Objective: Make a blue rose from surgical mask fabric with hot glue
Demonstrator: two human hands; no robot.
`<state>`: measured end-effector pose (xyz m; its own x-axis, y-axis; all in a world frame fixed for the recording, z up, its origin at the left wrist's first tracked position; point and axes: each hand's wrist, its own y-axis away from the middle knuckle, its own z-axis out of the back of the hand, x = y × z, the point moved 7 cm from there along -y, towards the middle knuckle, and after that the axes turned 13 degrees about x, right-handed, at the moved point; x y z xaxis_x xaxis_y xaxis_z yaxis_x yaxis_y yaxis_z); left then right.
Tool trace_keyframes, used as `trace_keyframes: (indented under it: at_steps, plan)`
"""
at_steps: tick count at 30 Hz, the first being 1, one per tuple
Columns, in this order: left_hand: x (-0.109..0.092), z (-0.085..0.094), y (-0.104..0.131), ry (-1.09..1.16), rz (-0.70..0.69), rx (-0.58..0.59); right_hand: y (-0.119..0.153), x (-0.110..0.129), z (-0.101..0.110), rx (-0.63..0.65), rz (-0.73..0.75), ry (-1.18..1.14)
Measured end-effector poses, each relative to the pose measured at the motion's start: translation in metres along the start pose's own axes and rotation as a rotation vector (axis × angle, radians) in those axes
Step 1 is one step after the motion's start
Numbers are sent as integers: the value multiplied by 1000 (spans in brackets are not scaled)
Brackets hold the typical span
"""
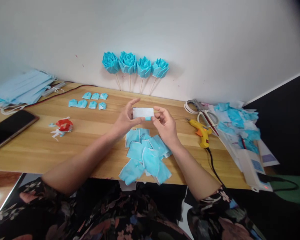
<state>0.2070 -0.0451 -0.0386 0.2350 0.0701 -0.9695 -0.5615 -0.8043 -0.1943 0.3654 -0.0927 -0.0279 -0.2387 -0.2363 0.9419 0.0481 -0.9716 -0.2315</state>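
Note:
Between my two hands, above the table, is a small fabric piece (143, 112), white on the side facing me, with a blue strip folded up along its lower edge. My left hand (128, 116) pinches its left end, the index finger stretched out above it. The thumb and fingers of my right hand (165, 124) close on its right end. Just below lies a loose pile of blue fabric squares (145, 153) with white edges. To the left, several folded blue petals (92, 105) sit in two rows.
Several blue fabric flowers (143, 67) on sticks lean against the wall. To the right are a yellow glue gun (201, 131), scissors (207, 116), tape (190, 107), blue scraps (236, 116) and a power strip (252, 170). A phone (11, 128), red scrap (64, 125) and face masks (23, 87) lie left.

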Motion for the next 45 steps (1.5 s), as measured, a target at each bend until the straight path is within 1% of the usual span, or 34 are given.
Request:
trace_keyframes:
  at_steps: [6, 12, 17, 19, 22, 28, 30, 32, 34, 35, 39, 42, 45]
  plan:
    - [-4, 1, 0, -16, -36, -4, 0, -5, -2, 31, -14, -38]
    - [-11, 0, 4, 10, 14, -55, -2, -7, -2, 93, -60, -152]
    - [-15, -6, 7, 13, 7, -60, -3, -12, -11, 224, -94, -169]
    - [-15, -8, 7, -9, -7, -47, -3, -15, -14, 245, -96, -144]
    - [-16, -8, 7, -34, -28, -47, -3, -16, -12, 213, -90, -100]
    - [-13, 1, 6, 27, -79, -118, -3, -6, -4, 114, -27, -42]
    - [-6, 0, 5, 58, -22, -91, -2, -4, -2, 90, -20, -15]
    - [3, -6, 5, 66, 94, -12, -2, -3, -2, 80, -17, -3]
    - [11, -12, 7, 33, 191, 56, -1, -2, -2, 75, -4, -3]
    - [12, -12, 7, 10, 209, 63, -1, -2, -3, 76, 4, -6]
    - [10, -8, 7, -21, 177, 7, 0, -1, -8, 106, 19, -12]
    - [11, -4, 6, 32, 188, -27, -1, 0, -9, 134, 14, -16]
    - [11, -2, 6, 121, 200, -56, -1, 0, -3, 115, 17, -2]
